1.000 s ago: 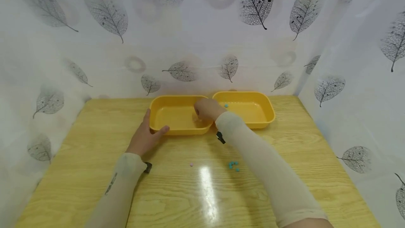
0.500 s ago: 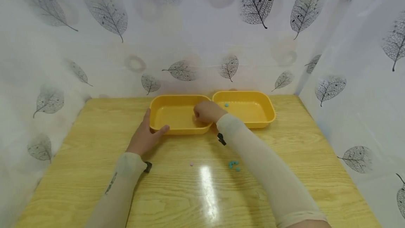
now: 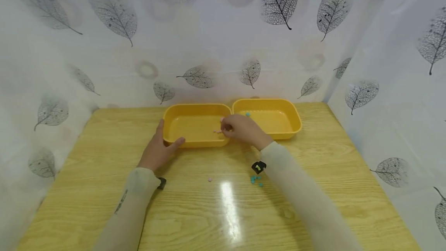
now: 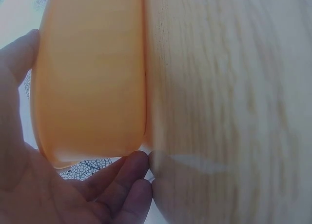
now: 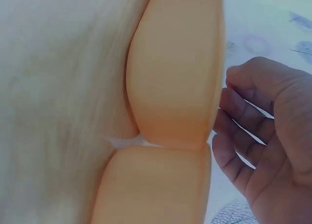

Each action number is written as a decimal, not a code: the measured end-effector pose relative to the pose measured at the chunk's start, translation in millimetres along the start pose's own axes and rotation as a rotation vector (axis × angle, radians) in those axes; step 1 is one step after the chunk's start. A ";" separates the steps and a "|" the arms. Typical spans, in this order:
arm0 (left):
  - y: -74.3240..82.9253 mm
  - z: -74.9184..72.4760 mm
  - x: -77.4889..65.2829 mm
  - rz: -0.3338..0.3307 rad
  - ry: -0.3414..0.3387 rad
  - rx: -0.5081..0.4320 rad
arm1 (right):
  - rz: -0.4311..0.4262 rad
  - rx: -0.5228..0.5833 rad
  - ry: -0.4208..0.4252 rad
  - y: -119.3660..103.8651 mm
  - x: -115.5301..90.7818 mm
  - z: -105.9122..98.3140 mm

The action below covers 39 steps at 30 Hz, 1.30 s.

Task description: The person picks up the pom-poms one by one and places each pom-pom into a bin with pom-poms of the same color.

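My left hand (image 3: pixel 156 152) holds the left corner of a yellow tray (image 3: pixel 198 143). Its thumb lies over the near rim, and in the left wrist view its curled fingers (image 4: pixel 134 165) touch the tray's end. Over the right end of that tray is my right hand (image 3: pixel 244 129), fingers loosely bent. In the right wrist view nothing shows between thumb and fingers. Several small pink beads (image 3: pixel 217 131) lie in the tray beside the fingertips; the hand may hide others. A second yellow tray (image 3: pixel 282 136) stands against the first, with a blue bead (image 3: pixel 247 114) in it.
Several blue beads (image 3: pixel 256 180) lie in a loose cluster on the wooden table (image 3: pixel 181 212), below my right wrist. One pink bead (image 3: pixel 210 180) sits left of them. Behind the trays hangs a white leaf-patterned curtain (image 3: pixel 139 65).
My right hand has lifted and drawn back right from inside the left tray, its fingers loosening. Pink beads now show there. My left hand stays on the tray corner.
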State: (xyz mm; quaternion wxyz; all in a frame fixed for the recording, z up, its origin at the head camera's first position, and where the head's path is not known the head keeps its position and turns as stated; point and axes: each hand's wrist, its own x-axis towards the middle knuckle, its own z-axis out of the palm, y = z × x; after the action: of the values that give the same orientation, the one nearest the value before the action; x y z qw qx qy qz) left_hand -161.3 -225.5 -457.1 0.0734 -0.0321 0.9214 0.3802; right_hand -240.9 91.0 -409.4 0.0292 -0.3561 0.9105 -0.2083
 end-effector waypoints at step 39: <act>-6.2 1.7 5.4 -0.003 0.005 0.005 | -0.218 -0.055 0.021 -43.0 -65.5 22.0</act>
State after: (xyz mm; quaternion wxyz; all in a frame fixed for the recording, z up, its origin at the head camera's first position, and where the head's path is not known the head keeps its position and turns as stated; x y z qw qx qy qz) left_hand -165.7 -228.7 -463.5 0.0719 -0.0342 0.9224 0.3779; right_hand -160.3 98.0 -418.4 -0.0128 -0.4514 0.8720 -0.1890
